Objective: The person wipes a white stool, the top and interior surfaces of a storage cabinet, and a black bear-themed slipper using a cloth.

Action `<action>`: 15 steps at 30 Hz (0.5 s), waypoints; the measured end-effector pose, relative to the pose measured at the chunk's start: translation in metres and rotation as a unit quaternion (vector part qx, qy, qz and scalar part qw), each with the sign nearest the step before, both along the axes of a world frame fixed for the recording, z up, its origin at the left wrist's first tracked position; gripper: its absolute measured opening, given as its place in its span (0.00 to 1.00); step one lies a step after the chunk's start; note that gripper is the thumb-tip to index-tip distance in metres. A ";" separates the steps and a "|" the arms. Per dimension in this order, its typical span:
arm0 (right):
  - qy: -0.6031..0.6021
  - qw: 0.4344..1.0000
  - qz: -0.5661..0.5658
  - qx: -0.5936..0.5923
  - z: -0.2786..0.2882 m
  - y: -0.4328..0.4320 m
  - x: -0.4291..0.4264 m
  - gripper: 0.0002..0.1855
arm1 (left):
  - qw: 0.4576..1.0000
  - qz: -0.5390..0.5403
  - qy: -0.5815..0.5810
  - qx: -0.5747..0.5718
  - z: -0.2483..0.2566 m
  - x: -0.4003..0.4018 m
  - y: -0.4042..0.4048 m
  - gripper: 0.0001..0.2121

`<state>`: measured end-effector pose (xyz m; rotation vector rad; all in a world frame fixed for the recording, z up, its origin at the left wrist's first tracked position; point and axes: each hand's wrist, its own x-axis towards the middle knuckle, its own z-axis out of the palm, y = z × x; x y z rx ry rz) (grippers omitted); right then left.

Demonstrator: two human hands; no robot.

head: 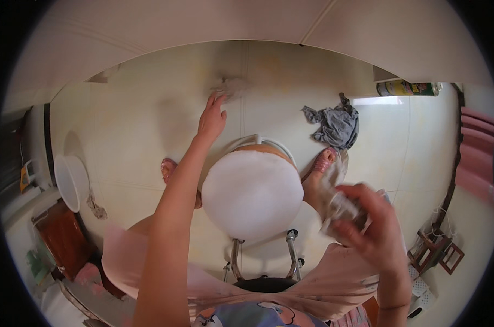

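Observation:
My left hand (212, 118) reaches forward over the tiled floor, thumb apart from the fingers. Just beyond its fingertips is a small, blurred greyish-beige cloth (230, 86); whether they touch is unclear. My right hand (373, 225) is closed around a crumpled beige-grey cloth (339, 206), blurred, with part of it hanging near my foot. Between my knees stands a round stool or small stand with a white-covered top (253, 194). A dark grey rag (337, 126) lies crumpled on the floor beyond my sandalled foot (325, 159).
A pale panel (230, 22) spans the far side. A spray can (408, 88) lies at the far right, near pink slats (475, 151). At left are a white plastic tub (72, 180) and a brown wooden piece (63, 237). Small wooden frames (433, 251) sit at right.

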<state>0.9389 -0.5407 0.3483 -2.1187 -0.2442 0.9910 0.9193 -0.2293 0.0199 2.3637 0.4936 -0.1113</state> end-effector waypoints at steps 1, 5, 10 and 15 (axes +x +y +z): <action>0.006 0.998 0.051 -0.027 0.007 0.007 0.002 0.22 | 0.993 -0.038 -0.048 0.102 -0.013 0.011 -0.004 0.25; -0.140 0.968 0.207 -0.014 -0.018 -0.006 -0.010 0.19 | 0.971 -0.061 -0.098 0.211 -0.053 0.035 -0.001 0.26; -0.128 0.965 0.227 -0.032 -0.026 -0.031 -0.019 0.19 | 0.981 -0.070 0.179 0.029 -0.057 0.075 -0.029 0.12; -0.153 0.963 0.214 -0.057 -0.036 -0.063 -0.032 0.17 | 0.975 -0.139 0.089 -0.146 -0.049 0.114 -0.159 0.11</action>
